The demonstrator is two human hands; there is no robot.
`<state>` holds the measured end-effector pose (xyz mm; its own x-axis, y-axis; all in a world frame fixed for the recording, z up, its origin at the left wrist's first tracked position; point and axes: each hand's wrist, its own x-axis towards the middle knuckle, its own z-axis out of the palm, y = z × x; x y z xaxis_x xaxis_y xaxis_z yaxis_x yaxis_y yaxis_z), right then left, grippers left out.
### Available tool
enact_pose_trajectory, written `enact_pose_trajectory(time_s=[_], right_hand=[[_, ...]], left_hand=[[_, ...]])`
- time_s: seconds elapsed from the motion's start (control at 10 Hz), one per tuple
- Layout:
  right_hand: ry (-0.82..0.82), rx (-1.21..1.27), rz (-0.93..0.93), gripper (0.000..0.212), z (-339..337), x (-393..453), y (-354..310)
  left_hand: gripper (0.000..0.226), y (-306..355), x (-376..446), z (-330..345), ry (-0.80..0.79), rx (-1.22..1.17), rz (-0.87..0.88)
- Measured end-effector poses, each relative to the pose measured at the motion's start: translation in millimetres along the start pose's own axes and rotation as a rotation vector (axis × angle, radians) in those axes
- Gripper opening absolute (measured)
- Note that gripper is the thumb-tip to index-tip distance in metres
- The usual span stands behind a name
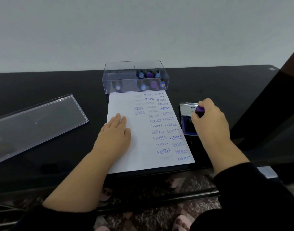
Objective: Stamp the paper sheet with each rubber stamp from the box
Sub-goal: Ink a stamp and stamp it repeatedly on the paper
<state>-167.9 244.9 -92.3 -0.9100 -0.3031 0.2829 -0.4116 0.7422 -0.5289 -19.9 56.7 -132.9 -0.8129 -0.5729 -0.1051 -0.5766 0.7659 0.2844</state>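
Behind the glossy black table [209, 84] stands a plain pale wall [143, 30]. At the far edge sits a clear plastic box [134, 77] with two compartments; one stamp stands in the left one [118, 86], and several stamps with blue and purple round tops stand in the right one [151, 80]. The flat clear lid [34, 124] lies near the left edge. A white paper sheet [126, 102], touching the box, is covered with blue prints such as SAMPLE and AIR MAIL. The left hand [115, 135] rests flat on the sheet, fingers straight. The right hand [209, 120] curls its fingers round a purple-topped stamp [200, 110] over the open ink pad [187, 120], just beside the sheet's right side.
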Motion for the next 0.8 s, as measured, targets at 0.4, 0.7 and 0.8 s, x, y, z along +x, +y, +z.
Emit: enact_pose_trajectory(time_s=[0.4,0.7,0.8], right_hand=[[-0.004,0.022,0.004,0.021,-3.1,-2.1,1.3],[0.006,0.17,-0.002,0.022,-5.0,2.3,-13.6],[-0.046,0.216,-0.052,0.016,3.1,1.9,-28.2]], left_hand=[[0.053,-1.3,-1.0,1.2,0.008,-0.028,-0.016],[0.053,-1.6,-2.5,-1.6,0.005,-0.014,-0.023],[0.053,-4.2,-0.5,-3.3,0.013,-0.004,-0.038]])
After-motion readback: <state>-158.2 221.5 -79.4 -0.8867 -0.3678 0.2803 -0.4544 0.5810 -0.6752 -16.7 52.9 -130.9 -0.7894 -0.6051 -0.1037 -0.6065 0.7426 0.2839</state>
